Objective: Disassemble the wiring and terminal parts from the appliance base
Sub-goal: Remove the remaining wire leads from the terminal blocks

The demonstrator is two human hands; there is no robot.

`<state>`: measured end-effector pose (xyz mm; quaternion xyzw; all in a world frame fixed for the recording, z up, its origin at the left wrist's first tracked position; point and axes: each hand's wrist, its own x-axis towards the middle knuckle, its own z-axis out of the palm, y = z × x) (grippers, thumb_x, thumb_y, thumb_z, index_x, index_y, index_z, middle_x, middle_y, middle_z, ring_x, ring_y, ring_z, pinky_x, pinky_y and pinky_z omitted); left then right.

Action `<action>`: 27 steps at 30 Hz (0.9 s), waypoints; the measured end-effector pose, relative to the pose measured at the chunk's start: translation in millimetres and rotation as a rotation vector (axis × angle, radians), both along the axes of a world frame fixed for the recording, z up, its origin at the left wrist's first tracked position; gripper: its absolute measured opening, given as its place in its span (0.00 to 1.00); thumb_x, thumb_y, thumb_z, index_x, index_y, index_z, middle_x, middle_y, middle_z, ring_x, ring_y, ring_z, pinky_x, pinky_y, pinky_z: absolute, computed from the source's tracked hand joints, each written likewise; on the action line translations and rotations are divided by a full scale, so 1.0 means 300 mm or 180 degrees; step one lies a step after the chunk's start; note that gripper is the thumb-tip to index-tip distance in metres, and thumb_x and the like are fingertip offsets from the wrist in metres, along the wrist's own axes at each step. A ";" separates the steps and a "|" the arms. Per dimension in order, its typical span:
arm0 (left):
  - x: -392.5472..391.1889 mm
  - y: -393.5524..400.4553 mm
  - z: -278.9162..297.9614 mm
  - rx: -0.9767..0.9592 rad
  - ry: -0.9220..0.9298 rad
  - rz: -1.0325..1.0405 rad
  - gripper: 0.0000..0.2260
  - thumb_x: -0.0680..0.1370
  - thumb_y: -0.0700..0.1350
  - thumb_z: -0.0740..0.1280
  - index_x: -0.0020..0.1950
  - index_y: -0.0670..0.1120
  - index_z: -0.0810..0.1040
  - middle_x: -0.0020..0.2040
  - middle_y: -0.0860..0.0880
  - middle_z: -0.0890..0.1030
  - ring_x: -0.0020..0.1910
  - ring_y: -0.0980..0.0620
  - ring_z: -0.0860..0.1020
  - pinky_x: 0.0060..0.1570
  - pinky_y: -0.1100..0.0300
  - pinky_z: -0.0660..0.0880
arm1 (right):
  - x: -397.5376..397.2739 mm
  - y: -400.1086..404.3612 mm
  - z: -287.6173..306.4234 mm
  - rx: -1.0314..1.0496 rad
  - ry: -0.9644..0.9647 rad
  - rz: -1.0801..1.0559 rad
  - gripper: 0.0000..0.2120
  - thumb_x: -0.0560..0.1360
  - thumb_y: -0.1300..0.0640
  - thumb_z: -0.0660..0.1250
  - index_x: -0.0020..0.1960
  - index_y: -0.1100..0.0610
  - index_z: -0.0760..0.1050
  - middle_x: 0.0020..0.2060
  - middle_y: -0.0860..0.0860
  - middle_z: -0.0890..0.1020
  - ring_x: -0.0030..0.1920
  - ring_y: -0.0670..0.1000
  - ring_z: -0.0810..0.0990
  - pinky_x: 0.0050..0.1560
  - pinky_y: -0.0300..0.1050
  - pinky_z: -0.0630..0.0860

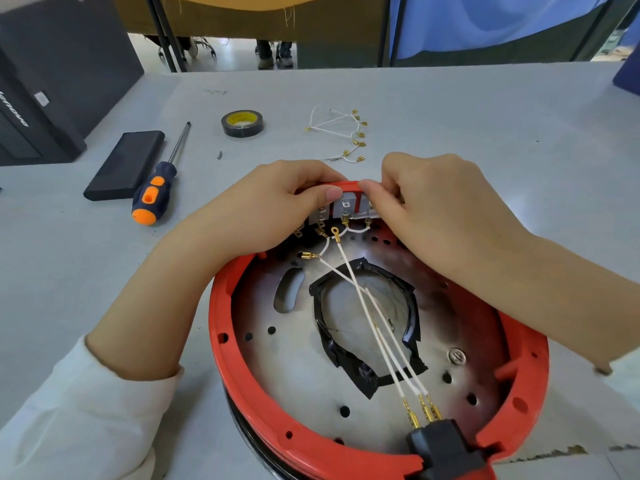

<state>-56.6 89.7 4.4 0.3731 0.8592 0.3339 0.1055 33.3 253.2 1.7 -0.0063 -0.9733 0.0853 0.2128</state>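
Note:
The round appliance base [242,368] has a red rim and a metal plate inside, and it lies upside down in front of me. At its far edge sits a grey terminal block [346,206] with brass connectors below it. My left hand [266,202] grips the block's left side, thumb on its face. My right hand [426,199] pinches the right side with curled fingers. Thin white wires [367,299] cross the plate to brass terminals at a black plug socket [446,448]. Black tape [349,362] rings the centre hole.
A screwdriver [162,178] with an orange and blue handle lies to the left, beside a flat black block [124,164]. A roll of black tape [242,123] and a bundle of loose white wires [343,133] with brass terminals lie further back. A dark box [52,74] stands far left.

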 end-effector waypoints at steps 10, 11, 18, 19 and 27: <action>0.005 0.001 0.003 -0.0015 -0.0101 0.0037 0.10 0.81 0.51 0.60 0.59 0.58 0.77 0.52 0.60 0.81 0.50 0.63 0.76 0.46 0.76 0.68 | 0.036 0.006 0.022 -0.0273 -0.0126 -0.0093 0.19 0.69 0.33 0.58 0.40 0.49 0.70 0.30 0.45 0.77 0.35 0.49 0.75 0.34 0.45 0.66; 0.006 0.001 0.003 -0.0018 -0.0107 0.0044 0.10 0.81 0.51 0.60 0.59 0.58 0.77 0.52 0.60 0.81 0.50 0.64 0.76 0.46 0.77 0.67 | 0.037 0.013 0.026 -0.0311 -0.0293 -0.0036 0.16 0.69 0.35 0.60 0.41 0.48 0.70 0.31 0.44 0.78 0.35 0.47 0.75 0.34 0.45 0.68; 0.008 -0.002 0.007 -0.0025 -0.0143 0.0052 0.09 0.81 0.52 0.60 0.58 0.59 0.77 0.50 0.60 0.81 0.50 0.63 0.77 0.48 0.74 0.69 | 0.071 0.041 0.014 -0.0601 -0.0557 0.0184 0.12 0.70 0.40 0.60 0.41 0.48 0.74 0.34 0.44 0.80 0.38 0.45 0.76 0.38 0.44 0.72; 0.008 -0.002 0.007 -0.0031 -0.0140 0.0054 0.09 0.81 0.52 0.60 0.58 0.59 0.77 0.51 0.61 0.81 0.50 0.64 0.77 0.47 0.76 0.68 | 0.074 0.039 0.009 -0.0593 -0.0472 0.0174 0.13 0.70 0.40 0.59 0.41 0.48 0.74 0.34 0.45 0.80 0.37 0.46 0.76 0.38 0.44 0.71; 0.006 0.000 0.003 0.0003 -0.0164 0.0090 0.09 0.80 0.52 0.60 0.58 0.60 0.77 0.50 0.62 0.81 0.50 0.66 0.76 0.45 0.78 0.67 | 0.067 0.041 0.004 -0.0540 -0.0424 0.0224 0.10 0.74 0.43 0.60 0.42 0.49 0.73 0.31 0.44 0.78 0.35 0.44 0.74 0.33 0.38 0.66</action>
